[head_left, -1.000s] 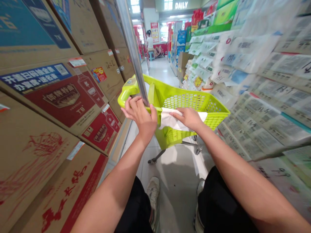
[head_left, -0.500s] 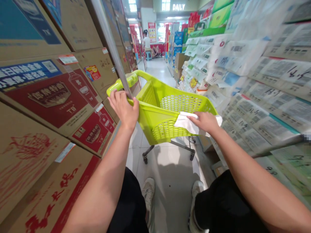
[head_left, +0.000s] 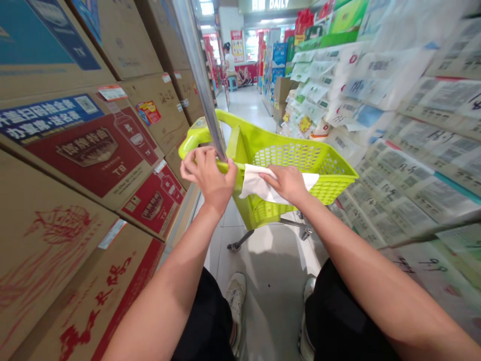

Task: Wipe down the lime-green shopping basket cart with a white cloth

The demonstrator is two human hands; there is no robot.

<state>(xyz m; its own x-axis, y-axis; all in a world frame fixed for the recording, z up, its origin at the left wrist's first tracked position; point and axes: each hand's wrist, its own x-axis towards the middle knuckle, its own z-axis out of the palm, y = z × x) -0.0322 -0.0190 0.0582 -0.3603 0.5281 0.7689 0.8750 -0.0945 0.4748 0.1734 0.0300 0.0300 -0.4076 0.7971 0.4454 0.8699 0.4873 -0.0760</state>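
Hemmed in: a cart point(head_left: 263, 135) in a tight aisle point(head_left: 251, 106)

Boxes point(head_left: 86, 145) line the left; the left hand's point(head_left: 210, 175) bent fingers hold the cart's edge beside a pole point(head_left: 199, 65). The right hand point(head_left: 287, 181) closes on a cloth point(head_left: 253, 184) over the rim point(head_left: 340, 176). Open floor runs ahead, packs point(head_left: 408, 165) right.

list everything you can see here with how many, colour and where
shopping cart: one, lime green, ahead in the aisle
cloth: one, white, over the cart's near rim
pole: one, silver, rising beside the left hand
cardboard boxes: many, mostly brown, stacked at left
wrapped packs: many, mostly whitish, stacked at right
poster: one, mostly red, far end
seated person: one, white top, far down the aisle
stool: one, blue, under that person
left hand: one, bare, on the cart's handle end
right hand: one, bare, on the cloth
shoes: two, off-white, on the floor
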